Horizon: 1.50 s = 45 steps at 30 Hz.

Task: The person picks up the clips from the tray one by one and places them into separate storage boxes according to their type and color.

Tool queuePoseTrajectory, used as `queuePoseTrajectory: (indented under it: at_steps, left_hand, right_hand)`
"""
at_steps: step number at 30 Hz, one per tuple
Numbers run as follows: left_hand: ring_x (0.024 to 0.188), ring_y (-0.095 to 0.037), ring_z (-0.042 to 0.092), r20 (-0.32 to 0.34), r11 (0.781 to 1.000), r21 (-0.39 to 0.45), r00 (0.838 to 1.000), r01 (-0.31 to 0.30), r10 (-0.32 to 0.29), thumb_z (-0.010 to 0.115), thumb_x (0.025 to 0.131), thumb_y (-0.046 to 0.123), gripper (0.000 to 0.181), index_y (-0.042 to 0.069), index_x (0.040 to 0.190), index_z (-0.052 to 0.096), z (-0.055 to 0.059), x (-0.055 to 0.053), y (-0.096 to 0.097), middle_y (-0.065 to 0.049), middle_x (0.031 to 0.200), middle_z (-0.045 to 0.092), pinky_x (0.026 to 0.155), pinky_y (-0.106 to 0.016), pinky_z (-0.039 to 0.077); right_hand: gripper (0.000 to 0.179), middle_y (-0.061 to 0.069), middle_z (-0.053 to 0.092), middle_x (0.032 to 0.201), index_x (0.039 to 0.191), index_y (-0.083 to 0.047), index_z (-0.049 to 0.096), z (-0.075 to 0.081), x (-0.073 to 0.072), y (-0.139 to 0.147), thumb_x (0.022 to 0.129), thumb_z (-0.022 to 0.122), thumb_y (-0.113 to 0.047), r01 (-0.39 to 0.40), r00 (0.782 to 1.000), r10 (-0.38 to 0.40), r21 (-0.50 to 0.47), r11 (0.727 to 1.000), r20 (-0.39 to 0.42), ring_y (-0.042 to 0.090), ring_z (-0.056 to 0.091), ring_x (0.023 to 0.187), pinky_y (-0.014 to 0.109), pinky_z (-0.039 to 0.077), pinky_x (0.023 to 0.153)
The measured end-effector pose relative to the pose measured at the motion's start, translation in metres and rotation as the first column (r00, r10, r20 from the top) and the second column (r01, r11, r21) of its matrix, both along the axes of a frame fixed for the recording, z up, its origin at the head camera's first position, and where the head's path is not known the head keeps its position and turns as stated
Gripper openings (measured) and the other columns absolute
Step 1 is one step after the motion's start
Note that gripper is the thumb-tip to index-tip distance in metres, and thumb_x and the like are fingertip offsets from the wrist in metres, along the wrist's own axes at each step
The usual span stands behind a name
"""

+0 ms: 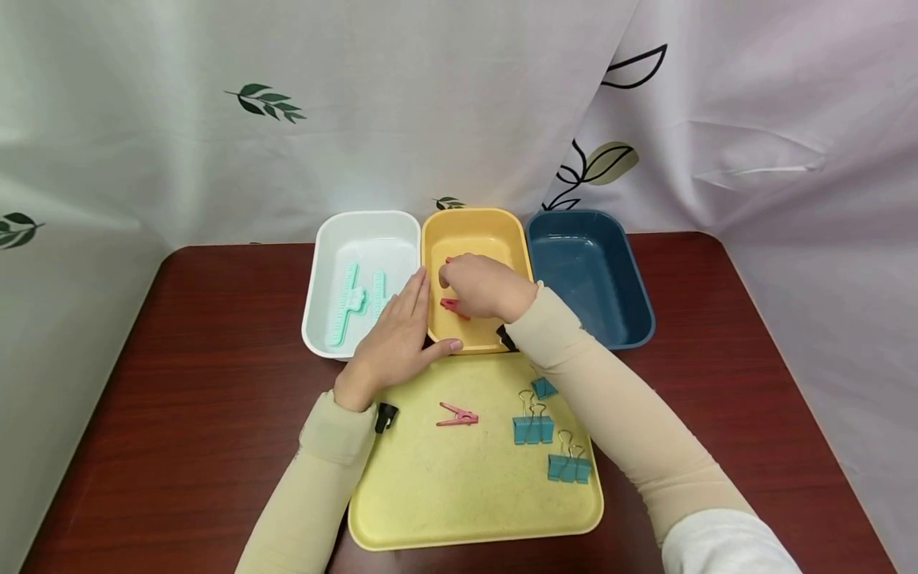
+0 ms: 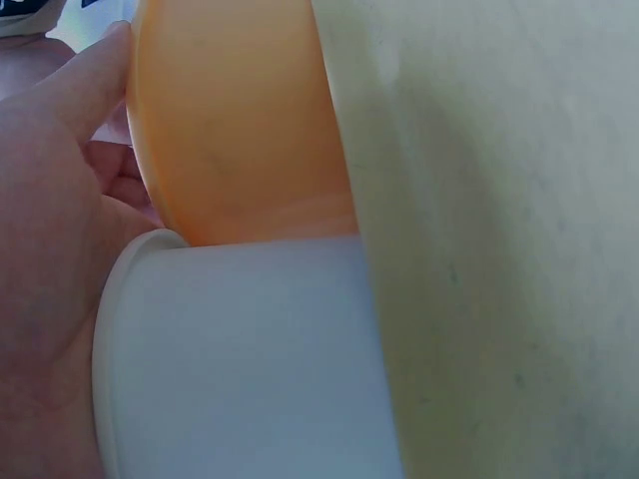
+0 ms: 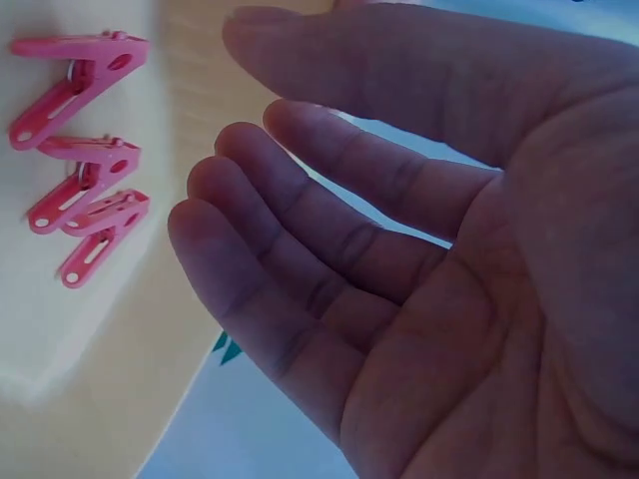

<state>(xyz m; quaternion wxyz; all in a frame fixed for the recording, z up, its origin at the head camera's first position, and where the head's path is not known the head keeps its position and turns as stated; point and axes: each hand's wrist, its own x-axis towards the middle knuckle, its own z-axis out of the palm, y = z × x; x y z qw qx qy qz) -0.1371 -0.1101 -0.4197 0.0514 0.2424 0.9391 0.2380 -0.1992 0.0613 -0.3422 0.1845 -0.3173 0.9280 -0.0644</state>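
My right hand [image 1: 488,287] is inside the yellow bin [image 1: 476,348], above pink clothespins [image 1: 450,304]. In the right wrist view its fingers [image 3: 300,220] are gently bent, apart from the thumb, and no object shows between them. Three pink clothespins [image 3: 85,180] lie in the bin beside the fingertips. My left hand [image 1: 390,343] rests across the adjoining rims of the white bin [image 1: 310,311] and the yellow bin, fingers extended. Its thumb touches the yellow bin's front rim. One more pink clothespin [image 1: 459,415] lies on the yellow tray [image 1: 445,494].
Mint green long clips [image 1: 347,307] lie in the white bin. A dark blue bin [image 1: 588,271] stands at the right of the row. Several teal binder clips [image 1: 533,430] sit on the tray's right side, partly beneath my right forearm. A patterned curtain [image 1: 402,119] hangs behind.
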Motion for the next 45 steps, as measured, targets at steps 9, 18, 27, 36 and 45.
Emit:
queuePoseTrajectory:
  at_steps: [9,18,27,36,45]
  left_hand:
    - [0.154,-0.025,-0.001,-0.001,1.000,0.000,1.000,-0.004,0.004,0.057,0.095,0.062,0.107,-0.005,0.158,0.003,0.001,0.000,0.000,-0.017,0.168,-0.003,0.122,-0.049,0.015]
    - [0.154,-0.025,0.000,0.001,1.000,0.008,1.000,-0.004,0.004,0.057,0.095,0.062,0.108,-0.005,0.159,0.002,0.000,-0.001,0.000,-0.016,0.168,-0.003,0.122,-0.049,0.015]
    - [0.154,-0.025,-0.001,0.007,1.000,-0.014,1.000,-0.005,0.006,0.056,0.095,0.063,0.107,-0.005,0.159,0.002,0.001,-0.001,0.000,-0.016,0.168,-0.005,0.122,-0.050,0.014]
    - [0.154,-0.024,-0.001,0.011,1.000,-0.024,1.000,-0.004,0.004,0.054,0.096,0.062,0.104,-0.006,0.158,0.005,0.001,0.000,0.000,-0.016,0.168,-0.005,0.121,-0.052,0.013]
    - [0.154,-0.024,-0.001,0.019,1.000,-0.014,1.000,-0.007,0.007,0.054,0.095,0.064,0.107,-0.006,0.158,0.005,0.000,0.000,0.000,-0.015,0.168,-0.006,0.122,-0.052,0.012]
  right_hand:
    - [0.032,0.011,0.067,0.114,0.125,0.000,0.067,0.007,0.015,0.007,0.096,0.069,-0.013,-0.009,0.999,0.007,-0.040,0.999,-0.041,0.023,0.061,0.097,0.033,0.050,0.092]
    - [0.036,0.012,0.066,0.117,0.126,-0.001,0.065,0.014,0.027,0.013,0.093,0.072,-0.010,-0.015,0.999,0.012,-0.051,0.999,-0.044,0.024,0.061,0.105,0.037,0.049,0.097]
    - [0.038,0.012,0.066,0.117,0.125,0.000,0.065,0.016,0.042,0.018,0.090,0.075,-0.011,-0.044,0.997,0.039,-0.075,0.996,-0.065,0.025,0.062,0.105,0.038,0.049,0.099]
    - [0.042,0.012,0.067,0.121,0.126,-0.001,0.066,0.014,0.056,0.020,0.090,0.078,-0.021,-0.062,0.996,0.056,-0.096,0.993,-0.065,0.026,0.062,0.112,0.038,0.048,0.102]
    - [0.035,0.012,0.068,0.115,0.121,-0.001,0.068,0.016,0.071,0.023,0.091,0.077,-0.016,-0.088,0.993,0.076,-0.135,0.987,-0.090,0.025,0.064,0.105,0.037,0.051,0.097]
